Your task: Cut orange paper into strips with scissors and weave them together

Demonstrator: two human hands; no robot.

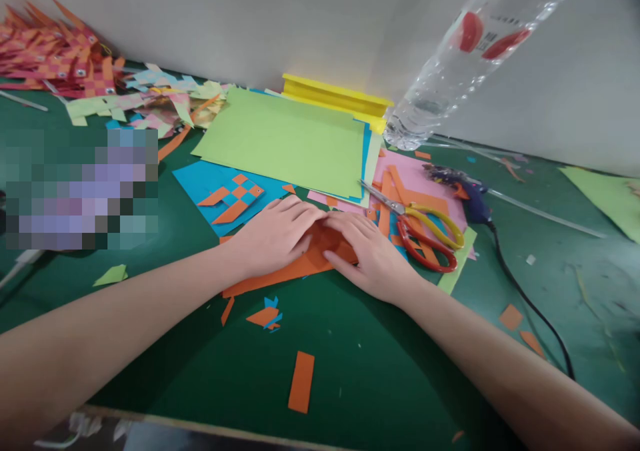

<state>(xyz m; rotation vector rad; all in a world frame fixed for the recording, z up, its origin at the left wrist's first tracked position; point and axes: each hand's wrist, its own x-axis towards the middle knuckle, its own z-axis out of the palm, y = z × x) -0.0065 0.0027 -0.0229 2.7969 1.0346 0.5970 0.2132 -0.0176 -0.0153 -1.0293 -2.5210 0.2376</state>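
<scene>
A sheet of orange paper [285, 274] lies on the green table in the middle of the view. My left hand [280, 231] holds its far part, fingers curved over it and thumb on the near side. Close by, my right hand [367, 247] grips the same sheet, its fingertips meeting those of the left. Both hands cover much of the far edge. Beyond my left hand, a woven orange-and-blue paper fish [240, 196] rests on blue paper [195, 177]. Scissors [430, 234] with red and yellow handles lie right of my right hand, blades pointing away.
Green paper sheets [285, 141] are stacked behind the hands, before a yellow folded strip [335, 97]. A clear bottle [450, 77] and a glue gun [467, 191] with a black cord stand to the right. Finished paper fish [65, 57] and scraps [145, 97] pile up left. An orange strip [301, 381] lies in front.
</scene>
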